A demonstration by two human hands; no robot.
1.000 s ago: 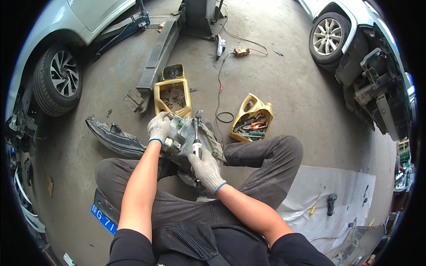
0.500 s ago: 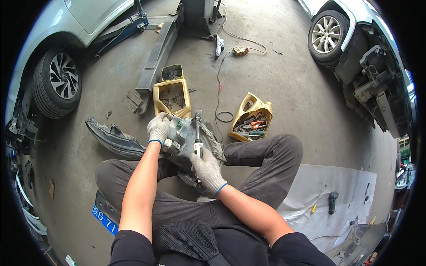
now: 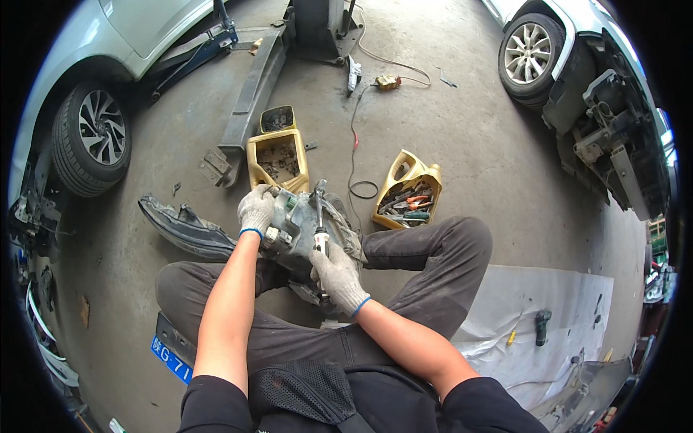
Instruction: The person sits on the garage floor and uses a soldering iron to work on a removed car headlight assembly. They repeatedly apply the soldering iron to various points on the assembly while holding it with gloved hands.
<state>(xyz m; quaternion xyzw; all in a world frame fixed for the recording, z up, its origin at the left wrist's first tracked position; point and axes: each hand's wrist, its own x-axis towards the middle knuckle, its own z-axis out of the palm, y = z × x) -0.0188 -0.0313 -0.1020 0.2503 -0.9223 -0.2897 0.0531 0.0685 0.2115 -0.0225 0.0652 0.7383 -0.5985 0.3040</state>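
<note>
A grey car lamp housing (image 3: 289,231) with connectors and a long curved dark section (image 3: 184,229) rests between my bent legs. My left hand (image 3: 254,211), in a pale knitted glove, has its fingers closed on the housing's upper left edge. In my gloved right hand (image 3: 336,276) is a tool with a white handle (image 3: 321,242) and a long metal shaft (image 3: 318,203), lying over the housing's right side with its head at the top edge.
Beyond the housing are cut yellow jugs, one holding small parts (image 3: 278,162), another hand tools (image 3: 404,202). Cars flank me (image 3: 97,133) (image 3: 530,54). A lift base (image 3: 314,32), cable (image 3: 354,144) and blue plate (image 3: 170,359) lie around; a white sheet (image 3: 505,296) bears a drill (image 3: 541,328).
Both hands keep the same grips and almost the same place. The surrounding floor items sit very slightly higher and further left in the view.
</note>
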